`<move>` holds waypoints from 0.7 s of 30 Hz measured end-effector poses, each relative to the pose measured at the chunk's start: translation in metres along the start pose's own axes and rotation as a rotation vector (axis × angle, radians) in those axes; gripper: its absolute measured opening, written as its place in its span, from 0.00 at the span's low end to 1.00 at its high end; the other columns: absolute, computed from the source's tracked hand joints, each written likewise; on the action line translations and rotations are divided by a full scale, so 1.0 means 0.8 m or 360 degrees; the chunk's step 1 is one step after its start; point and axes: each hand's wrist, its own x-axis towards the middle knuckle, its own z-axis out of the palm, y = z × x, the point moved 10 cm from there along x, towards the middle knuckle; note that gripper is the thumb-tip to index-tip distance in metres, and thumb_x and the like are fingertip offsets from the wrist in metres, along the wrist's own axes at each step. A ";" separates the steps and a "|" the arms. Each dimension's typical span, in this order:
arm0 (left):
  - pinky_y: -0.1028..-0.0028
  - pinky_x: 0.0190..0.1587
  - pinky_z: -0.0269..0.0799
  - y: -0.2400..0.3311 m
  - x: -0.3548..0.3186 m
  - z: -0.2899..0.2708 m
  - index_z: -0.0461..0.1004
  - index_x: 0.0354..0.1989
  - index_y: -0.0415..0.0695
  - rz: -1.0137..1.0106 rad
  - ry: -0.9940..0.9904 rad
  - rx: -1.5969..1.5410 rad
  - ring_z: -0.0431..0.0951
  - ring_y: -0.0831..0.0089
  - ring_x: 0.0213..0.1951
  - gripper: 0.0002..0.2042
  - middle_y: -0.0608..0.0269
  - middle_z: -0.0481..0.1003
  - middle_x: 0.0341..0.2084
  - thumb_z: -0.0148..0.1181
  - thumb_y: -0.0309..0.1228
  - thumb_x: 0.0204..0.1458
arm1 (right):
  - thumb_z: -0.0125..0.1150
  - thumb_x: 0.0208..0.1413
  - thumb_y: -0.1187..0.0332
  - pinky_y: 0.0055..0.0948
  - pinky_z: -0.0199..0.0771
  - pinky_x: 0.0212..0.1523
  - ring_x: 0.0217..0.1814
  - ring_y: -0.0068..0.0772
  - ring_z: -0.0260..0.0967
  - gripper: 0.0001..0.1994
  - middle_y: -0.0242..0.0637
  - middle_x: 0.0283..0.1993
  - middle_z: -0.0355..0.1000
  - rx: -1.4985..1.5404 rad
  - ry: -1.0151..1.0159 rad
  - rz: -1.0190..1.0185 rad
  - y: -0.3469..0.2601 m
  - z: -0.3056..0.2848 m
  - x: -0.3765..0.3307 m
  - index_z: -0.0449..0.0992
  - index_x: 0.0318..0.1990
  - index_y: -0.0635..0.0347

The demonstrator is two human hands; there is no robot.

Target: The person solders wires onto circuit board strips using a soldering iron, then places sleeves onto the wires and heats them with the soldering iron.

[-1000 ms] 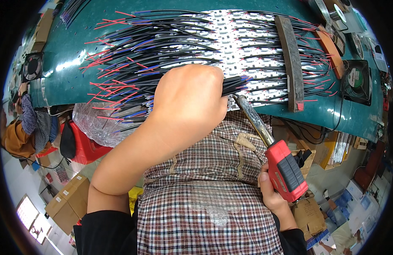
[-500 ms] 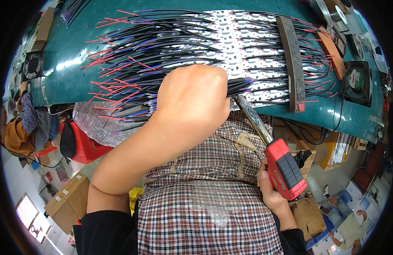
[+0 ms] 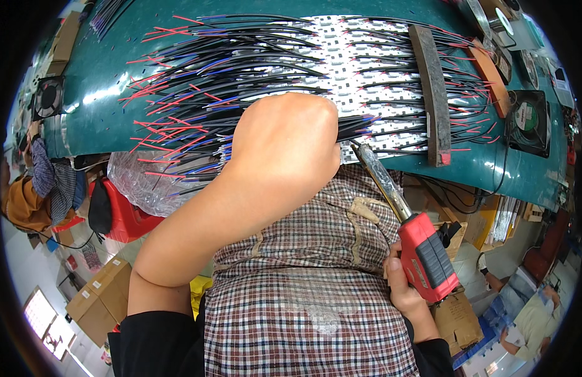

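Observation:
My left hand (image 3: 288, 135) is closed over the near end of the wire rows, knuckles up. It grips a bundle of black wires (image 3: 354, 127) whose blue and red tips stick out to its right; its fingertips are hidden. In my right hand (image 3: 403, 281) is a red and black soldering gun (image 3: 430, 256). Its long metal barrel slants up and left, the tip close to the nearest boards, just right of my left hand; contact cannot be made out. White circuit boards (image 3: 342, 75) lie in rows, with black wires (image 3: 266, 66) running off both sides.
A dark bar (image 3: 434, 94) lies across the right-hand wires on the green table (image 3: 102, 119). Farther right are an orange block (image 3: 490, 78) and a fan (image 3: 530, 122). Another fan (image 3: 50, 97) stands at left. Clear plastic (image 3: 140, 182) hangs at the near edge, beside a red stool (image 3: 124, 217).
The soldering gun has shifted slightly right and down, its tip drawing a little away from my left hand. My left hand has hardly moved. A person at lower right has changed position.

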 end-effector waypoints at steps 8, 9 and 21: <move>0.56 0.34 0.73 -0.008 0.004 -0.002 0.79 0.27 0.36 -0.0021 0.0005 -0.0167 0.78 0.46 0.28 0.11 0.46 0.75 0.19 0.70 0.33 0.47 | 0.65 0.52 0.76 0.32 0.74 0.32 0.29 0.40 0.74 0.06 0.42 0.31 0.74 0.0050 0.0008 0.0066 0.009 0.002 -0.004 0.79 0.37 0.66; 0.57 0.33 0.72 -0.008 0.004 0.000 0.79 0.27 0.36 -0.0027 -0.0028 -0.0178 0.78 0.47 0.28 0.12 0.46 0.75 0.19 0.70 0.33 0.48 | 0.64 0.51 0.76 0.32 0.74 0.32 0.29 0.40 0.74 0.06 0.42 0.31 0.74 0.0078 0.0003 0.0096 0.010 0.002 -0.004 0.78 0.37 0.66; 0.56 0.35 0.73 -0.004 0.005 0.002 0.80 0.30 0.37 0.0053 -0.0003 -0.0144 0.78 0.48 0.28 0.11 0.47 0.76 0.20 0.71 0.33 0.48 | 0.64 0.52 0.76 0.32 0.73 0.31 0.29 0.40 0.73 0.05 0.42 0.30 0.74 0.0090 -0.0001 0.0071 0.006 0.006 0.002 0.78 0.36 0.66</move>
